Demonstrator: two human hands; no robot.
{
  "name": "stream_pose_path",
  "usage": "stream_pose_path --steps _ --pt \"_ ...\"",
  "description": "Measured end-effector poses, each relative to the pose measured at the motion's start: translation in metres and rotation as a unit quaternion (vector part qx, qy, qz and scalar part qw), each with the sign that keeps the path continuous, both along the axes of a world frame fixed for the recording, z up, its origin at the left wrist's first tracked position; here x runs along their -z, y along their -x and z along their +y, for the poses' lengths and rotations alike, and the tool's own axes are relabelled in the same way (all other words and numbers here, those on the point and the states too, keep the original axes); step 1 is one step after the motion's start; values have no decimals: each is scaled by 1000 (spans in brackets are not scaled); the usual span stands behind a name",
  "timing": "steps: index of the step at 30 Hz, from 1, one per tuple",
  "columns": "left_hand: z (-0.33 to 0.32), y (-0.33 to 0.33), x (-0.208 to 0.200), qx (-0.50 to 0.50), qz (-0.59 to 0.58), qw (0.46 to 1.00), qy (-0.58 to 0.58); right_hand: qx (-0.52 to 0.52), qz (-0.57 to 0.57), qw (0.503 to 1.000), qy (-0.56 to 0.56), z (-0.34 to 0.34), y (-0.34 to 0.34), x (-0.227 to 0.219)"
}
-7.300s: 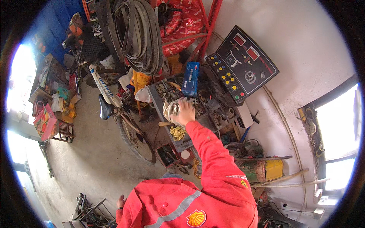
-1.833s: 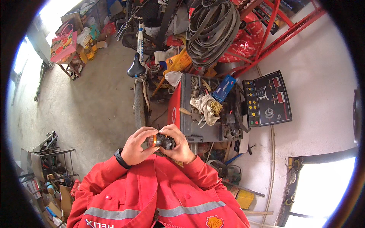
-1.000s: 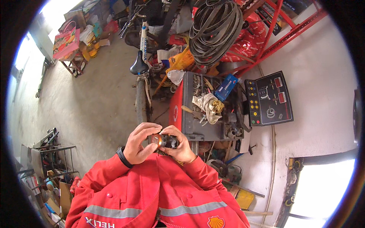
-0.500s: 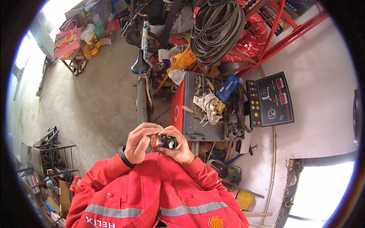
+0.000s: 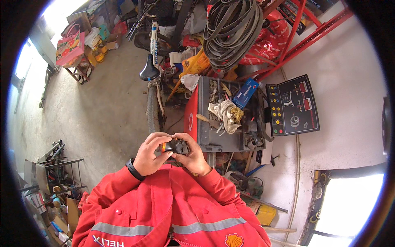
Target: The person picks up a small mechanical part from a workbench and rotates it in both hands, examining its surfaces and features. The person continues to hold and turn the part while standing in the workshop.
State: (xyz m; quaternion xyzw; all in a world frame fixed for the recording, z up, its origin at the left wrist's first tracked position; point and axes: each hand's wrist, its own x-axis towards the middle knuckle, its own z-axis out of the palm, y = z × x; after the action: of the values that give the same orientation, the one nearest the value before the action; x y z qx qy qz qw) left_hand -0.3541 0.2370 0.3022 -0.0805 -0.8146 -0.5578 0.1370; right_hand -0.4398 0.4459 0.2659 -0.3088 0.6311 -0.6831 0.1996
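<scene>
In front of my chest I hold a small black lamp (image 5: 177, 146) with an orange ring at its left end, the lens end. My left hand (image 5: 151, 155), with a dark band on its wrist, grips the ringed end between thumb and fingers. Around the right end of the black body my right hand (image 5: 192, 156) is closed, its thumb along the near side. The fingers cover parts of the lamp, and the lens face is hidden.
Just beyond my hands stands a grey-topped machine (image 5: 224, 142) with a rag (image 5: 226, 113), a blue box (image 5: 245, 94) and small metal parts on it. A control panel (image 5: 293, 105) is at the right. A bicycle (image 5: 152, 82) stands ahead, and belts (image 5: 232, 35) hang beyond the machine.
The lamp has been turned in my hands, so its lens no longer shows and more of the black body does. My left fingers have closed onto the ringed end.
</scene>
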Motion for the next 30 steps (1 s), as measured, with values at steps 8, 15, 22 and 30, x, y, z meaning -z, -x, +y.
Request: stream_pose_path --steps 8,15,22,30 --pt "-3 0 18 -11 -71 979 -190 -18 -85 994 65 -1 2 9" --pt "-7 -1 37 -45 -182 929 -318 -9 -221 975 26 -2 7 18" --pt "-8 0 58 -38 -229 803 -549 11 -251 968 -21 -6 11 31" --pt "-17 -6 74 31 -278 641 -715 19 -347 938 -2 -6 11 24"
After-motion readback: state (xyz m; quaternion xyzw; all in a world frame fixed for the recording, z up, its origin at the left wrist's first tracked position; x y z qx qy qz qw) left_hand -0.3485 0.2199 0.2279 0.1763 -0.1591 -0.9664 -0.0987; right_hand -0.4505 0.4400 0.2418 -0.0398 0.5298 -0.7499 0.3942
